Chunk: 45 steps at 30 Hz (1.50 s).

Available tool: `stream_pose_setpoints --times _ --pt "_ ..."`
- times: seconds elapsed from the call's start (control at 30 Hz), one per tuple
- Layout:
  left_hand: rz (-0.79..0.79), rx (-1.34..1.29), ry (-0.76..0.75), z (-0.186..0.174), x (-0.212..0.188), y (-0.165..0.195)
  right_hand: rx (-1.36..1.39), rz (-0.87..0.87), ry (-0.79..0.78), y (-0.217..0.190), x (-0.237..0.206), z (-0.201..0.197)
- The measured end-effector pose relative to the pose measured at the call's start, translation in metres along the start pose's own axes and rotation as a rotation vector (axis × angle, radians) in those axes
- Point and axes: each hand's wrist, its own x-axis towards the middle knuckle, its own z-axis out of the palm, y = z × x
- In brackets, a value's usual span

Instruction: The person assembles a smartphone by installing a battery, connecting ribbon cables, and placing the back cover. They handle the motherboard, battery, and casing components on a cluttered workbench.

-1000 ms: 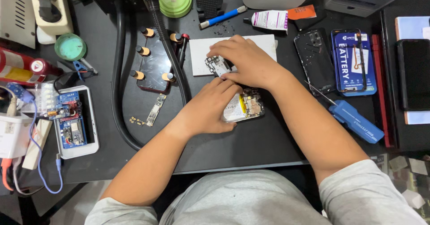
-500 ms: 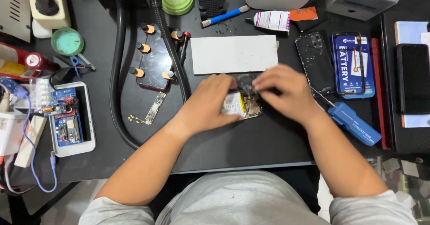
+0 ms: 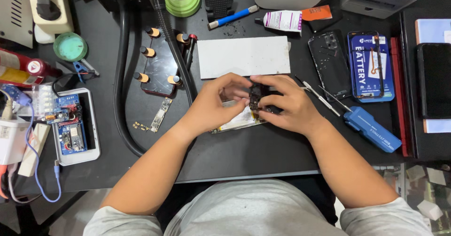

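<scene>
I look down on a black tabletop crowded with repair gear, its near edge just above my grey shirt. At the far side lies a white rectangular slab, and beyond it a blue-handled brush and a small white tube. To the left a dark phone back sits clamped under brass-tipped pegs, with a thick black hose curving round it; just below it lies a narrow loose circuit board. Further left I see a white tray holding blue circuit boards, a round green tin and a tangle of cables. To the right lie an empty black phone frame, a blue battery package, thin metal tweezers and a blue-handled screwdriver; a dark phone lies at the far right edge. In the middle, just in front of the slab, my left hand and right hand meet over an opened phone that lies flat on the tabletop, its pale battery and inner parts facing up, mostly hidden by my fingers. Both hands are curled, and their fingertips pinch a small dark component between them, held just above the phone's upper end; it looks blackish with tiny metal details, too small for me to make out further.
</scene>
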Motion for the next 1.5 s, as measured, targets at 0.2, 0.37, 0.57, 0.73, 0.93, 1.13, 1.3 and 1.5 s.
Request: stream_pose_setpoints --times 0.2,0.37,0.57,0.73,0.93,1.13,1.3,1.5 --pt "-0.106 -0.278 -0.064 0.012 0.000 -0.001 0.052 0.116 0.008 -0.005 -0.005 0.009" --pt "-0.143 -0.010 -0.098 0.005 -0.002 0.002 0.189 0.169 0.011 0.003 -0.010 -0.001" --pt "-0.068 0.041 0.090 0.004 0.004 -0.002 0.526 0.577 -0.117 0.004 -0.010 -0.003" --pt "-0.158 -0.044 0.020 0.004 0.002 -0.002 0.346 0.143 -0.092 -0.004 -0.001 -0.011" --pt "-0.183 -0.048 -0.009 0.007 0.001 -0.002 0.324 0.120 -0.204 -0.008 -0.002 -0.006" --pt "-0.065 0.007 -0.025 0.004 0.003 0.003 0.309 0.286 -0.201 -0.004 -0.007 -0.004" --pt "0.235 0.647 -0.025 -0.002 -0.001 0.015 0.168 0.270 -0.226 0.002 -0.005 -0.017" --pt "0.259 0.759 -0.110 0.001 -0.001 0.020 0.130 0.239 -0.270 0.005 -0.002 -0.018"
